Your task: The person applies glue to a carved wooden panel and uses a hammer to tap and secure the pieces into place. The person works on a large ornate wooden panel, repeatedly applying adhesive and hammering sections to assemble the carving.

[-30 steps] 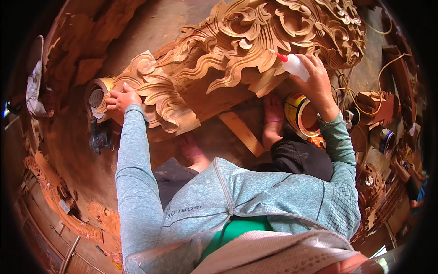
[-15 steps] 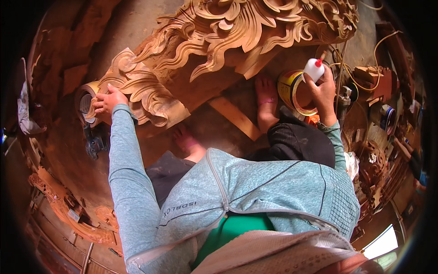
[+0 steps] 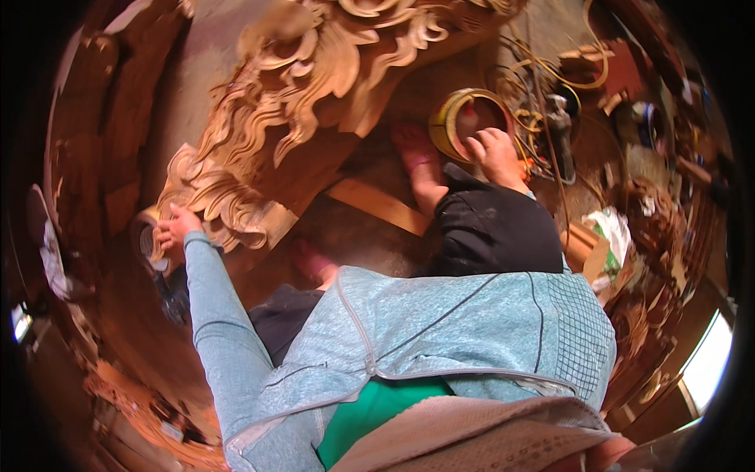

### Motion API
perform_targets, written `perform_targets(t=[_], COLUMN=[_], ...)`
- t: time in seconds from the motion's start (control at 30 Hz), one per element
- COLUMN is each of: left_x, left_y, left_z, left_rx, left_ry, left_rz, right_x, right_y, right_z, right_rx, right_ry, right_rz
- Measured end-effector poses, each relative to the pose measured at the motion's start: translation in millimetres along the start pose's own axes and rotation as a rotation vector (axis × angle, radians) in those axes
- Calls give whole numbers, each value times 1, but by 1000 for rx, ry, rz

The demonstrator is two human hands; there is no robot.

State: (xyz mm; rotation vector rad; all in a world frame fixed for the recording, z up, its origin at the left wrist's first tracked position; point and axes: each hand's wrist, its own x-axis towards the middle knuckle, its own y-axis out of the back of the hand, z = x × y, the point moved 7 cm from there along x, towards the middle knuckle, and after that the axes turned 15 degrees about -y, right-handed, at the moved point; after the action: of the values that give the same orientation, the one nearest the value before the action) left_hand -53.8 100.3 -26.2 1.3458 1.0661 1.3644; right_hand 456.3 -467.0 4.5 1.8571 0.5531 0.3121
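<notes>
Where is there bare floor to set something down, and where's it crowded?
A strip of floor runs between the dark wood slabs and the carved piece; a smaller patch lies between the feet, below the plank. Right of the tin is crowded with yellow hose.

The wood carving [image 3: 334,67] is honey brown, patterned with leafy swirls; the plank [image 3: 377,206] is orange-tan. The jacket [image 3: 464,322] is pale heathered blue, with dark lines and a dark grid. The shirt [image 3: 385,413] is green, trousers [image 3: 495,224] black, can [image 3: 447,130] yellow outside.
</notes>
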Motion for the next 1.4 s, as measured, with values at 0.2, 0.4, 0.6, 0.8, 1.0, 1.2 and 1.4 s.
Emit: perform_targets(t=[0.2, 0.4, 0.6, 0.8, 1.0, 1.2, 1.4], left_x=[13, 13, 1, -49, -120, -209, -317], left_y=[-25, -4, 46, 117, 162, 190, 255], left_z=[-29, -7, 0, 65, 77, 103, 130], left_rx=[-68, -407, -549, -610, -838, -910, -1046], left_ry=[-80, -64, -298, -503, -553, -716, -721], left_rz=[-17, -51, -13, -85, -189, -286, -601], right_x=[-22, -3, 46, 97, -10, -135, -163], right_y=[-9, -25, -5, -14, -1, -41, -41], right_z=[-8, 28, 43, 53, -10, 31, 69], right_rx=[-153, -307, -330, -468, -58, 389, 285], right_ry=[253, 149, 114, -175, 103, 57, -82], right_rz=[-40, 61, 89, 162, 434, -85, -226])
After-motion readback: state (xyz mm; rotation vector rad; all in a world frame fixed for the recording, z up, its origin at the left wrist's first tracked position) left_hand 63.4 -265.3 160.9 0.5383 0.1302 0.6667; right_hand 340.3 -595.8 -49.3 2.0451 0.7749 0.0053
